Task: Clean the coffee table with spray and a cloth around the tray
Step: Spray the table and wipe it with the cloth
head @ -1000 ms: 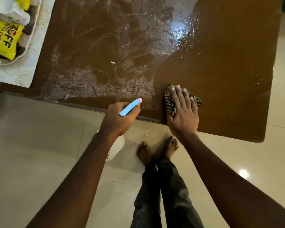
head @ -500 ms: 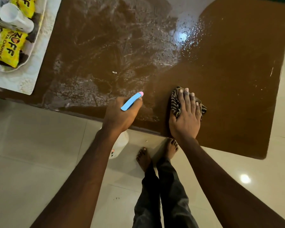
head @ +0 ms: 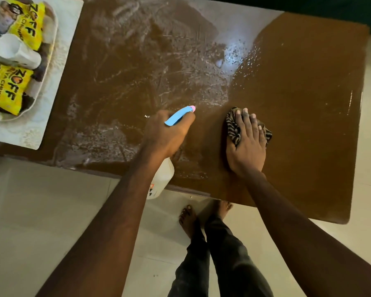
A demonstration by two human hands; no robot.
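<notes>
Right hand (head: 246, 146) flat atop striped cloth (head: 234, 129)

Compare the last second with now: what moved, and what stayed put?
Both hands moved away from the near edge, farther over the coffee table: the right hand pushed the striped cloth forward, the left hand carried the spray bottle along. Grips unchanged; the tray stayed on its mat.

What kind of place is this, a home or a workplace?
Probably a home living room: a low coffee table on a tiled floor, a tray of snack packets and cups, and the person's bare feet.
</notes>
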